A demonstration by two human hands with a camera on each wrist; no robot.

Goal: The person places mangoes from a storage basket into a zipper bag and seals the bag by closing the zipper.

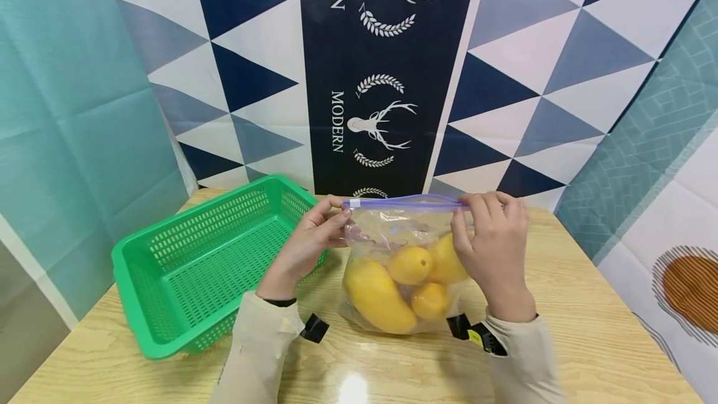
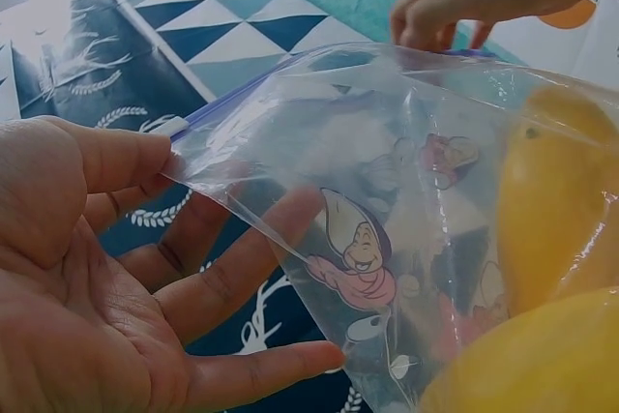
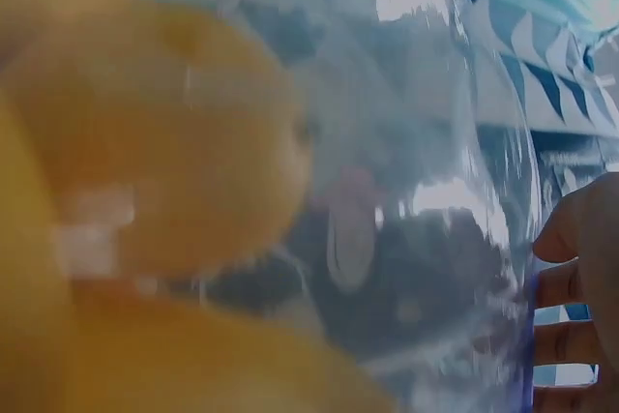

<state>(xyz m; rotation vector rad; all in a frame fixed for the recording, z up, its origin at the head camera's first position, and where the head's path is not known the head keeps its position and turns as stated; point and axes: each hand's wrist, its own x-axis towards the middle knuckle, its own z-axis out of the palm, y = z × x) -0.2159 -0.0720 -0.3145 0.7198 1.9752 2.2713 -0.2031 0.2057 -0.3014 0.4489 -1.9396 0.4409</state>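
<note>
A clear slider zip bag (image 1: 387, 229) with a purple seal strip (image 1: 415, 203) stands upright on the table, with several yellow fruits inside. One is long and mango-shaped (image 1: 377, 297); a rounder yellow fruit (image 1: 411, 265) lies against it. My left hand (image 1: 311, 235) pinches the bag's top left corner between thumb and index finger, beside the white slider (image 1: 354, 203). In the left wrist view its other fingers spread behind the film, which carries printed cartoon figures (image 2: 363, 249). My right hand (image 1: 496, 248) grips the top right end of the strip, fingers bent over it.
To the left, a green plastic basket (image 1: 140, 267) with perforated walls stands on the wooden table (image 1: 583, 304), close to my left forearm. A patterned cloth (image 1: 252, 80) hangs behind the table, with teal cloth (image 1: 84, 111) at the left side.
</note>
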